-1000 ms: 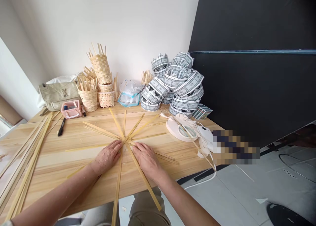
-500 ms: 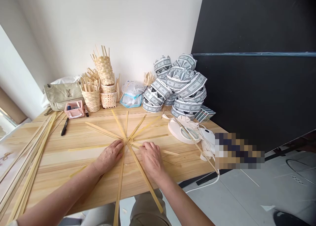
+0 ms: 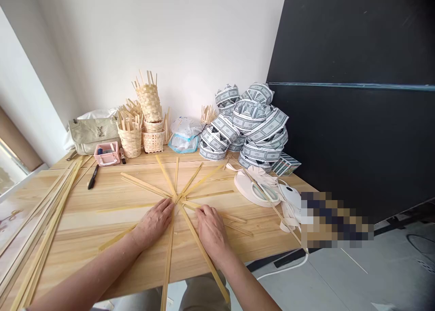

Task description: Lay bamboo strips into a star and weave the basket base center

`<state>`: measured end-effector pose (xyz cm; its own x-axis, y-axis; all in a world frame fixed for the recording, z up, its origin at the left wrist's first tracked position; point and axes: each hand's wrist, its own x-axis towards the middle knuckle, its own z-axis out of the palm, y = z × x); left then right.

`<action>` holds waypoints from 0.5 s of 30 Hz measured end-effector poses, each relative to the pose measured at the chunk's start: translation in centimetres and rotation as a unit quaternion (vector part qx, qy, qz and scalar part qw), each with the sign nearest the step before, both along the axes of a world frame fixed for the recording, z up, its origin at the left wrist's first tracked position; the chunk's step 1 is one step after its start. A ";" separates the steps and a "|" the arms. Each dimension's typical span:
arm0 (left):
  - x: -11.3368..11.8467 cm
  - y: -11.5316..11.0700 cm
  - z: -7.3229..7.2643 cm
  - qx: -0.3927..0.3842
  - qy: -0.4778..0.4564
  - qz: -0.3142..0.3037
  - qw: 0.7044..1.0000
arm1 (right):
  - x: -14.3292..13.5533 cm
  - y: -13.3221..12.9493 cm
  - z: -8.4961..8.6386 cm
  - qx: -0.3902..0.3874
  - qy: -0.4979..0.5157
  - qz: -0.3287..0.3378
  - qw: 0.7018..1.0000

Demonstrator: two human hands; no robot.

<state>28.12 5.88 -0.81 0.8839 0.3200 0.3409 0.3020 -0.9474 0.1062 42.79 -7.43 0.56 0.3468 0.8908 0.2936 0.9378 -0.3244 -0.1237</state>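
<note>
Flat yellowish strips (image 3: pixel 204 252) cross at one centre on the wooden table (image 3: pixel 84 229) and spread out like spokes. My left hand (image 3: pixel 156 221) lies on the left of the crossing, its fingers together and pressed down on the strips there. Just right of the centre, my right hand (image 3: pixel 211 229) has its thumb and fingers pinched on a strip that points right. The fingertips of both hands are partly hidden, and a gap with strips in it lies between them.
Long strips (image 3: pixel 50 229) lie at the left. Behind stand woven baskets (image 3: pixel 131 141), a handbag (image 3: pixel 91 134), a pink box (image 3: pixel 107 155) and patterned rolls (image 3: pixel 261 152). A black marker (image 3: pixel 93 177) lies left; a tape roll (image 3: pixel 251 191) sits right.
The view has shifted slightly, so everything appears a little lower and further right. Both hands stay by the crossing, nearly unchanged.
</note>
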 end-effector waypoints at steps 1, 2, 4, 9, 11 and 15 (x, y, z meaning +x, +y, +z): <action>0.0 0.1 -0.1 0.008 -0.001 -0.001 1.000 | -0.1 0.0 0.1 -0.004 0.006 0.000 1.000; 0.0 0.1 -0.2 0.016 -0.002 -0.002 1.000 | -0.2 0.1 0.2 -0.009 0.013 0.000 1.000; 0.0 0.3 -0.5 0.031 -0.003 -0.004 1.000 | -0.4 0.1 0.4 -0.011 0.025 0.002 1.000; 0.0 0.6 -1.2 0.059 -0.008 0.003 0.998 | -0.8 0.3 0.4 0.000 0.038 -0.003 0.999; 0.1 0.7 -1.3 0.057 -0.011 0.003 0.998 | -1.0 0.4 0.3 0.002 0.037 0.003 0.999; 0.0 0.9 -0.6 0.019 -0.005 0.001 1.000 | -1.4 0.7 0.3 0.002 0.022 0.046 0.999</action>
<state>28.13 6.82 -1.42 0.8804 0.3075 0.3610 0.3022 -0.9505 0.0725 41.42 -6.74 0.84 0.2768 0.9184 0.2825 0.9570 -0.2371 -0.1669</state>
